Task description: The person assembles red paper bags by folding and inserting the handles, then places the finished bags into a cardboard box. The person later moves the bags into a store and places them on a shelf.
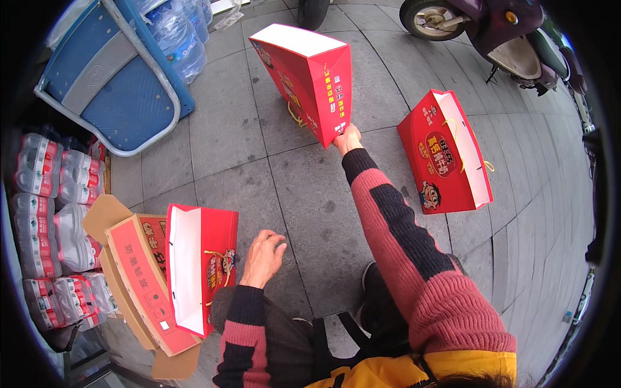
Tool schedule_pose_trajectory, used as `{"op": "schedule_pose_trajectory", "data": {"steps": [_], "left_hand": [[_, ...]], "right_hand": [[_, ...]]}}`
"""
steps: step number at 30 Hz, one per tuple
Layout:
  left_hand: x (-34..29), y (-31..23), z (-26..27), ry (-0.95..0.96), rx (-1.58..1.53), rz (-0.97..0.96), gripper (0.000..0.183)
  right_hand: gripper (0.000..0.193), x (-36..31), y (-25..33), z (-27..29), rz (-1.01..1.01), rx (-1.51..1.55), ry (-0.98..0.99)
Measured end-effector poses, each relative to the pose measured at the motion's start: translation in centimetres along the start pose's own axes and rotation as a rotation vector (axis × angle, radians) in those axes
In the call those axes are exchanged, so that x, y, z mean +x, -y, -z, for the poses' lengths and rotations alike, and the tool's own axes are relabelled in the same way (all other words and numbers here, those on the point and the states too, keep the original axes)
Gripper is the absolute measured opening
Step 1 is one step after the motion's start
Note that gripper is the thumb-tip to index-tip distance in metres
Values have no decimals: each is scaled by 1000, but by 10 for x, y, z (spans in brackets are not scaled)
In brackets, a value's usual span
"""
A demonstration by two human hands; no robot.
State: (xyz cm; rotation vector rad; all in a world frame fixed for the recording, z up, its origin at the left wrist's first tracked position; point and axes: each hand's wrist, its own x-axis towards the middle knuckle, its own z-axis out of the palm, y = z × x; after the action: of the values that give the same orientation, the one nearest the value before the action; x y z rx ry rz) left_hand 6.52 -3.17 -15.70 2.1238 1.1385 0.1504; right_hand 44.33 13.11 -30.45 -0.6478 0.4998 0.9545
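Observation:
My right hand (349,140), arm stretched forward, grips a red paper gift bag (304,84) by its near lower corner. The bag is tilted, its broad white side turned away from me and a yellow cord handle hanging at its left face. My left hand (263,258) is empty, its fingers loosely bent and apart. Just left of it stands a second red gift bag (220,258) with a white inside and a yellow cord. That bag leans against an opened brown cardboard box (143,278). A third red gift bag (430,152) stands on the ground to the right, showing a white inside.
Shrink-wrapped packs of bottles (39,220) are stacked at the left. A blue folding chair (116,77) stands at the upper left beside wrapped water bottles (178,42). A purple scooter (511,39) is parked at the upper right. Grey paving slabs (220,155) cover the ground.

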Motion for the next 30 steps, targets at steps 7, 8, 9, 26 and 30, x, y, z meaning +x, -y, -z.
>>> {"op": "schedule_pose_trajectory", "data": {"steps": [7, 8, 9, 26, 30], "left_hand": [[-7, 1, 6, -27, 4, 0, 21], [-9, 2, 6, -20, 10, 10, 21], [-10, 4, 8, -14, 18, 23, 21], [-16, 10, 16, 20, 67, 46, 22], [-14, 10, 11, 25, 53, 24, 22]], "right_hand": [[39, -12, -48, -4, -144, 181, 131], [38, -8, -54, 5, -144, 192, 102], [38, -2, -60, 12, -148, 207, 88], [31, -17, -81, 41, 19, -16, -197], [41, -59, -81, -40, 60, -92, -54]]}}
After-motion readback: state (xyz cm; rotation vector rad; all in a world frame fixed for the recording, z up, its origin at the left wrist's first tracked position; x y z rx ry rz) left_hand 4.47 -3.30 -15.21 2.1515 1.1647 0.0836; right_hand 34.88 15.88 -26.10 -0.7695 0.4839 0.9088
